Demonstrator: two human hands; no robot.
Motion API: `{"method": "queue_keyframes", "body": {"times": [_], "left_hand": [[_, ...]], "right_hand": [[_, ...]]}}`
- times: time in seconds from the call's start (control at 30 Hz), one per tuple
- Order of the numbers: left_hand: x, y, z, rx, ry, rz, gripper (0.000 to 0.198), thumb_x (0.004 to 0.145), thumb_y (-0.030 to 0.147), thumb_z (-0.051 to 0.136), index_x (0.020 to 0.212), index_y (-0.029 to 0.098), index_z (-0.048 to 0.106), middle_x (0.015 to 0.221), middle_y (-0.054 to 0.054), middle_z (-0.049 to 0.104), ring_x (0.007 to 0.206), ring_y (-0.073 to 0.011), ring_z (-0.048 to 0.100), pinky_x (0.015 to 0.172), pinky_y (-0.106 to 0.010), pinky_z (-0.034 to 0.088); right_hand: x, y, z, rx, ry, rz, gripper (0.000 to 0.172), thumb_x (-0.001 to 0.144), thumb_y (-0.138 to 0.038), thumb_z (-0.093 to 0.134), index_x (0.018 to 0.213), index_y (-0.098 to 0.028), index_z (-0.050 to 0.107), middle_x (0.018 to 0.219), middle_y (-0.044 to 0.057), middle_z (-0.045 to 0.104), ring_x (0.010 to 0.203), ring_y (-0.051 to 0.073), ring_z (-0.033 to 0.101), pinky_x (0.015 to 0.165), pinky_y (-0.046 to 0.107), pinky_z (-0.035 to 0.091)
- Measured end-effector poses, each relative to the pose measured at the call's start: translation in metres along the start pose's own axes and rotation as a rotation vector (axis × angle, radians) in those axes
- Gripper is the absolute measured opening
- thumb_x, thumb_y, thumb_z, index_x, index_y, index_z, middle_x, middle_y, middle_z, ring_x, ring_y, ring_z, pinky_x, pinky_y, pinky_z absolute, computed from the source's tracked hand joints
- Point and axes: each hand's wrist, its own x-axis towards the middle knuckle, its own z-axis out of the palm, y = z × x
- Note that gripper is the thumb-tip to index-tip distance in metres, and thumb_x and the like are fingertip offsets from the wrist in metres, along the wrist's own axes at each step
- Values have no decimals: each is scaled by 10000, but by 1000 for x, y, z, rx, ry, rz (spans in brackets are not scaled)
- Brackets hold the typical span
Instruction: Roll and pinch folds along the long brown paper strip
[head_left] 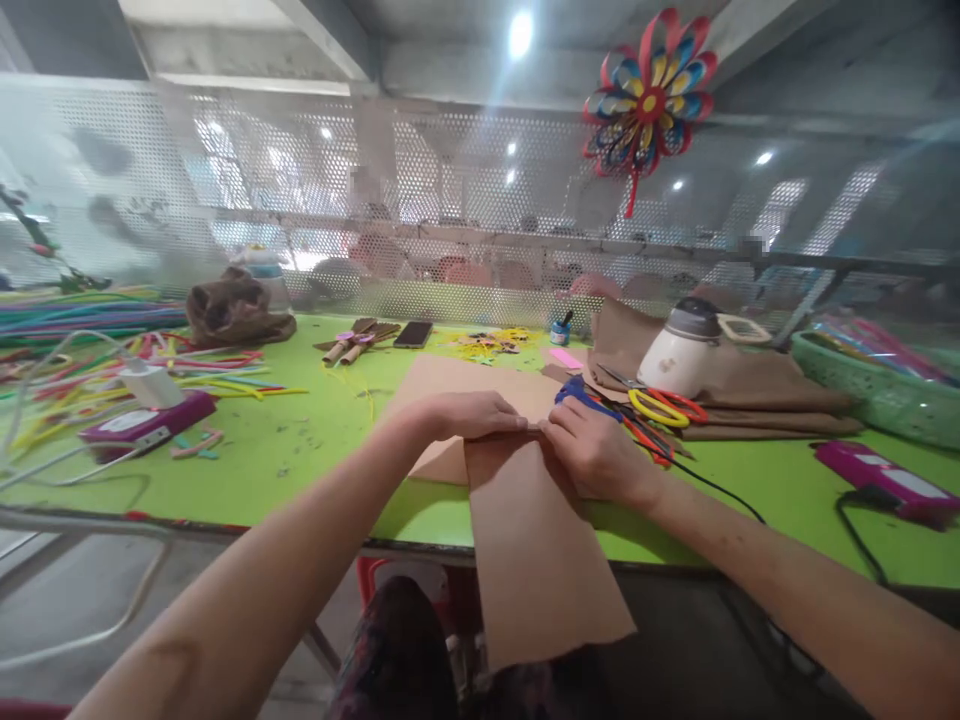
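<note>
A strip of brown kraft paper (544,560) hangs over the front table edge toward my lap. Its far end is folded or rolled into a narrow edge between my hands. My left hand (480,413) presses that edge from the left, fingers together on top. From the right, my right hand (592,448) pinches the same edge with thumb and curled fingers. Under both hands lies a larger sheet of brown paper (439,380) on the green table (300,440). A blue tool (577,390), partly hidden, sits just beyond my right hand.
Scissors with yellow and red handles (667,408), a white jug (679,352) and folded brown paper (772,395) lie right. Purple power strips (885,478) flank the workspace. Farther back are a phone (413,334) and a small blue jar (560,331); colourful strips (97,315) spread left.
</note>
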Motion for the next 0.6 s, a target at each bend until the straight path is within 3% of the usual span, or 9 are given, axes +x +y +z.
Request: {"method": "queue_keyframes", "body": {"times": [0.13, 0.23, 0.33, 0.43, 0.5, 0.6], "left_hand": [[-4, -18, 8, -292, 5, 22, 410, 795, 520, 504, 884, 154, 668, 874, -22, 641, 754, -145, 487, 717, -246, 363], [-6, -22, 10, -302, 36, 14, 434, 779, 542, 511, 804, 132, 649, 772, -10, 593, 692, -130, 450, 663, -237, 347], [-10, -18, 10, -236, 40, 9, 454, 775, 562, 502, 778, 126, 628, 704, 1, 542, 648, -122, 412, 611, -231, 318], [-15, -13, 8, -223, 50, 39, 462, 783, 573, 487, 772, 128, 610, 680, 7, 512, 634, -118, 397, 591, -228, 302], [-17, -11, 7, -240, 68, 54, 462, 785, 575, 486, 779, 130, 608, 671, 11, 502, 625, -116, 394, 579, -226, 294], [-18, -12, 7, -296, 62, 89, 455, 797, 565, 480, 820, 131, 618, 721, -4, 543, 650, -122, 422, 593, -226, 310]], "right_hand": [[4, -1, 3, 66, 27, 23, 240, 892, -137, 359, 913, -98, 595, 857, 135, 529, 851, 247, 411, 755, 360, 364], [6, -3, 9, 197, 81, 110, 255, 899, -126, 346, 955, -106, 595, 892, 133, 547, 877, 234, 440, 781, 357, 385], [5, -2, 9, 457, 151, 212, 246, 846, -144, 458, 1060, -136, 578, 1018, 132, 557, 947, 227, 472, 820, 363, 407], [7, 2, 2, 846, 141, 462, 408, 774, -176, 535, 1181, -161, 523, 1105, 113, 552, 915, 195, 523, 761, 322, 446], [12, 4, -3, 1106, 60, 653, 361, 785, -251, 535, 1131, -148, 555, 1005, 88, 589, 797, 160, 543, 676, 285, 448], [22, 5, -6, 1342, -63, 787, 343, 791, -453, 536, 812, -122, 627, 713, 31, 573, 600, 114, 479, 544, 242, 379]]}}
